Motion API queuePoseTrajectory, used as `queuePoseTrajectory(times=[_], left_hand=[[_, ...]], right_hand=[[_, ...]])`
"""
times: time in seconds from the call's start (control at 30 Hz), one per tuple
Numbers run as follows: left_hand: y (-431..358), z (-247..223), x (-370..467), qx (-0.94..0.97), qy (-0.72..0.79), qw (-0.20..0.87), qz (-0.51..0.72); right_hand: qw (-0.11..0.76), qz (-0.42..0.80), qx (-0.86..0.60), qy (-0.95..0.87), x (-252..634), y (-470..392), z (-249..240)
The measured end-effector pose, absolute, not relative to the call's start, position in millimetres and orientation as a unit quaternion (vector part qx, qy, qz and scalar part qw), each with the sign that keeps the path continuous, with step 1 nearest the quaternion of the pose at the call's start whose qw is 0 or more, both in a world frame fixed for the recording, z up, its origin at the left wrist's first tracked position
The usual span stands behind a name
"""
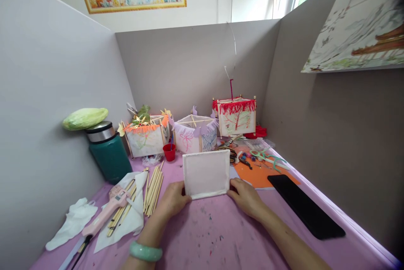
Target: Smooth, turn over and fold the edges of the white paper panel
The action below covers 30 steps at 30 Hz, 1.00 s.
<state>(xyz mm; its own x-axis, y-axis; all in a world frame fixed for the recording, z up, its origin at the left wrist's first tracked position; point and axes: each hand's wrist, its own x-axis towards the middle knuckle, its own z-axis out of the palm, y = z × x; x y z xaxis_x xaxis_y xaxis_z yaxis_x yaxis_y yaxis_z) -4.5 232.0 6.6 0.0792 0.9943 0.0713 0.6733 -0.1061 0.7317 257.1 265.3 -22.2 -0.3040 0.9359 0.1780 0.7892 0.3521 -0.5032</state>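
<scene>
A white rectangular panel [206,174] with a raised rim stands nearly upright on the purple tabletop [214,236]. My left hand [175,197] is closed on its lower left corner, thumb at the front. At the lower right corner my right hand [243,195] pinches the edge in the same way. Behind the panel are a lantern with purple trim [192,135], one with orange trim [145,141] and one with red fringe [236,118]. Wooden sticks [153,191] lie left of my left hand.
At left are a pink glue gun [105,215] on white paper, a crumpled white cloth [73,221] and a green bottle [110,156]. A red cup [169,152] stands behind the sticks. At right, orange paper [252,175] holds scissors and small tools, near a black slab [306,207]. Grey partitions surround the table.
</scene>
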Motion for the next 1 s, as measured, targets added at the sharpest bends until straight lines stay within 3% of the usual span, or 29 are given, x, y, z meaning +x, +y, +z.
queuePoseTrajectory(times=[0.37, 0.47, 0.63, 0.8, 1.0], left_hand=[[231, 10, -5, 0.651, 0.603, 0.297, 0.354], [229, 20, -4, 0.625, 0.559, 0.333, 0.432], [223, 36, -1, 0.495, 0.465, 0.442, 0.586], [220, 37, 0, 0.474, 0.461, 0.457, 0.595], [221, 33, 6, 0.513, 0.503, 0.421, 0.554]], right_hand=[[0.209, 0.142, -0.538, -0.804, 254, 259, -18], [0.213, 0.156, -0.512, -0.818, 254, 253, -11], [0.323, 0.287, -0.433, -0.791, 250, 244, -4], [0.393, 0.395, -0.406, -0.725, 244, 242, -5], [0.482, 0.417, -0.411, -0.651, 247, 247, -4]])
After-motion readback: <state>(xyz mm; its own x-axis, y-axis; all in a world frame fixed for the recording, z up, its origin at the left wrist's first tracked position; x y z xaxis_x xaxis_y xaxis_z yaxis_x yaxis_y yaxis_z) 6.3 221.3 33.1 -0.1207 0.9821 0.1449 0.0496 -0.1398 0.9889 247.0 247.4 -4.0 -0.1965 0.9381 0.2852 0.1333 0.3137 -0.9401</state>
